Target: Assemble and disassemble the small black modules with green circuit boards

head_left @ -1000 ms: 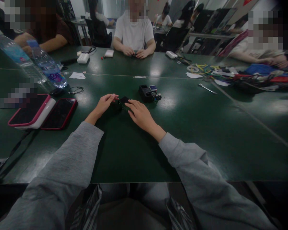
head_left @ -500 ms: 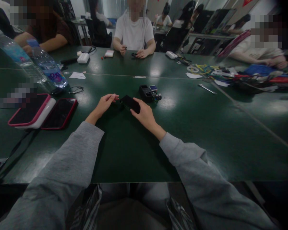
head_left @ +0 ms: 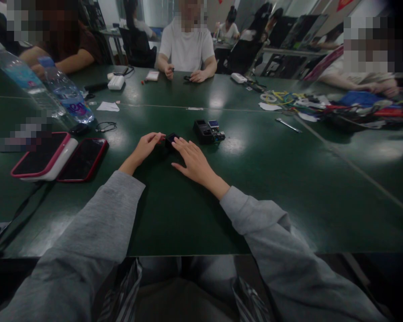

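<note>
A small dark box-like piece [head_left: 170, 139] is between my hands, just above or on the green table; its exact kind is hard to make out. My left hand [head_left: 147, 146] has its fingertips closed at the piece's left side. From the right, my right hand [head_left: 195, 162] reaches over it with fingers stretched and thumb apart, fingertips at its right side, partly hiding it. Just beyond my right hand sits a black housing [head_left: 201, 132] with open compartments. Against its right side lie a small screen [head_left: 213, 124] and a circuit board [head_left: 217, 135].
Two phones [head_left: 83, 158] [head_left: 42, 154] lie at left, near water bottles [head_left: 70, 96] and a thin cable loop [head_left: 105, 127]. A wrench [head_left: 289, 125] lies at right, before a heap of cables [head_left: 349, 105]. A person in a white shirt [head_left: 188, 44] sits opposite.
My right hand has let its grip loosen and spread its fingers. The flat black piece it held has tipped or shifted left toward my left hand, which has hardly moved.
</note>
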A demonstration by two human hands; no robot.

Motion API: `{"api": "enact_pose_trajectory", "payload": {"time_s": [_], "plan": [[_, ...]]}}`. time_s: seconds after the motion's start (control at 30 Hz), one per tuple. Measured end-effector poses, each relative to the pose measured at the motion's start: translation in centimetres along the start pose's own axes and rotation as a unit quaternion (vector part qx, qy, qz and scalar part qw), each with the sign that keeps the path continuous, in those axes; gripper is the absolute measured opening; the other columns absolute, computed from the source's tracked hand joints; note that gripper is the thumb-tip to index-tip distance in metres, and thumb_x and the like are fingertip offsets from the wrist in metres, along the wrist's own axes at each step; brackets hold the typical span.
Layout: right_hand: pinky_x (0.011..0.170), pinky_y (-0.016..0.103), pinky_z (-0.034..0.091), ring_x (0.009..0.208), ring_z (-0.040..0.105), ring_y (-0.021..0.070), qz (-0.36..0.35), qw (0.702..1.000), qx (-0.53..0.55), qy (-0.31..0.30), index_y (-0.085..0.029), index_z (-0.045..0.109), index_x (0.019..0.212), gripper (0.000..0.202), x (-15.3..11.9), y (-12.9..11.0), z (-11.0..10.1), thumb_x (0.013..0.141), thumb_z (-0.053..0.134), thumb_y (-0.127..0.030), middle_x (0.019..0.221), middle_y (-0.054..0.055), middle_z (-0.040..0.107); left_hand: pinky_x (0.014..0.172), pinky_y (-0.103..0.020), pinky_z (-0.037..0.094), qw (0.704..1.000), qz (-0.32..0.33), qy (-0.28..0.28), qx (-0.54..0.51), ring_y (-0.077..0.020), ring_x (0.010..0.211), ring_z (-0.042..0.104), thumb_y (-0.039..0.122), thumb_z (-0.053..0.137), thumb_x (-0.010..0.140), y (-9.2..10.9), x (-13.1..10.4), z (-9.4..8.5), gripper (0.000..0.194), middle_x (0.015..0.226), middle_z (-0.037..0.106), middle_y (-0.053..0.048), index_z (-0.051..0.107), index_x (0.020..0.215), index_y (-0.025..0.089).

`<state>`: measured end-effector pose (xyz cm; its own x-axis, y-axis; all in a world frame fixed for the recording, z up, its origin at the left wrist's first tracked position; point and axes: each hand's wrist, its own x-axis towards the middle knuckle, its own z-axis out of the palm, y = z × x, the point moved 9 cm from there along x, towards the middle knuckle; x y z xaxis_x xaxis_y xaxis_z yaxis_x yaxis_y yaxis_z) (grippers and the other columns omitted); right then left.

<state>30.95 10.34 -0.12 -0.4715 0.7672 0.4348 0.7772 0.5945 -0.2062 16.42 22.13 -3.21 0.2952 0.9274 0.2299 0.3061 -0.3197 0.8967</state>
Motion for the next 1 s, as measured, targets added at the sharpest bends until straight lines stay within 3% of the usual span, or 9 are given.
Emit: {"api": "enact_pose_trajectory", "payload": {"time_s": [0.1, 0.33, 0.47, 0.57, 0.7, 0.87, 1.0], "plan": [[0.125, 0.054, 0.026, 0.152, 0.026, 0.0254, 0.008, 1.0, 0.001, 0.003, -0.019, 0.035, 0.154, 0.06, -0.1, 0.1, 0.0, 0.097, 0.053, -0.024, 0.162, 0.011, 0.033, 0.098, -0.037, 0.051, 1.0, -0.005, 0.003, -0.006, -0.0197, 0.103, 0.067, 0.045, 0.05, 0.098, 0.0, 0.0, 0.0, 0.037, 0.112, 0.074, -0.01, 0.071, 0.111, 0.018], [0.115, 0.056, 0.042, 0.146, 0.036, 0.0318, 0.057, 0.998, 0.011, 0.018, -0.019, 0.038, 0.152, 0.059, -0.5, 1.8, 0.1, 0.094, 0.051, -0.017, 0.159, 0.017, 0.033, 0.097, -0.038, 0.051, 1.0, -0.012, -0.001, -0.009, -0.0196, 0.101, 0.067, 0.045, 0.05, 0.098, -0.1, -0.1, 0.1, 0.037, 0.113, 0.074, -0.01, 0.07, 0.111, 0.017], [0.109, 0.062, 0.046, 0.144, 0.039, 0.0372, 0.112, 0.993, 0.013, 0.026, -0.024, 0.033, 0.155, 0.06, -0.5, 3.5, 0.5, 0.098, 0.053, -0.025, 0.161, 0.018, 0.028, 0.096, -0.037, 0.051, 1.0, -0.006, -0.006, -0.005, -0.0186, 0.097, 0.067, 0.047, 0.05, 0.098, 0.0, 0.0, 0.2, 0.038, 0.111, 0.074, -0.01, 0.07, 0.111, 0.018], [0.104, 0.063, 0.05, 0.14, 0.044, 0.0409, 0.168, 0.985, 0.031, 0.026, -0.019, 0.031, 0.156, 0.065, -0.8, 4.8, 0.7, 0.098, 0.055, -0.038, 0.159, 0.022, 0.029, 0.095, -0.037, 0.051, 1.0, 0.009, -0.011, 0.01, -0.0186, 0.096, 0.067, 0.048, 0.05, 0.097, -0.1, 0.0, 0.4, 0.04, 0.11, 0.074, -0.011, 0.07, 0.112, 0.017], [0.1, 0.056, 0.054, 0.129, 0.055, 0.0362, 0.181, 0.979, 0.061, 0.077, -0.018, 0.035, 0.152, 0.06, -1.0, 4.8, -0.4, 0.101, 0.049, -0.044, 0.149, 0.02, 0.045, 0.095, -0.037, 0.051, 0.997, 0.043, -0.019, 0.056, -0.0196, 0.099, 0.068, 0.048, 0.052, 0.096, 0.3, -0.2, 0.7, 0.038, 0.111, 0.074, -0.01, 0.069, 0.112, 0.018], [0.095, 0.047, 0.056, 0.113, 0.066, 0.027, 0.175, 0.968, 0.105, 0.145, -0.023, 0.047, 0.141, 0.041, -1.2, 4.8, -1.4, 0.106, 0.031, -0.038, 0.132, 0.012, 0.062, 0.097, -0.039, 0.051, 0.992, 0.071, -0.012, 0.103, -0.0219, 0.107, 0.065, 0.05, 0.049, 0.098, 1.6, -0.9, 1.4, 0.044, 0.122, 0.068, -0.012, 0.063, 0.124, 0.018], [0.089, 0.042, 0.057, 0.1, 0.07, 0.023, 0.183, 0.959, 0.151, 0.154, -0.024, 0.05, 0.135, 0.038, -1.3, 5.6, -1.0, 0.107, 0.027, -0.035, 0.118, 0.008, 0.069, 0.114, -0.048, 0.039, 0.984, 0.122, 0.04, 0.121, -0.0299, 0.138, 0.046, 0.059, 0.058, 0.091, 3.6, -1.9, 2.6, 0.067, 0.151, 0.044, -0.019, 0.046, 0.144, 0.019]]}}
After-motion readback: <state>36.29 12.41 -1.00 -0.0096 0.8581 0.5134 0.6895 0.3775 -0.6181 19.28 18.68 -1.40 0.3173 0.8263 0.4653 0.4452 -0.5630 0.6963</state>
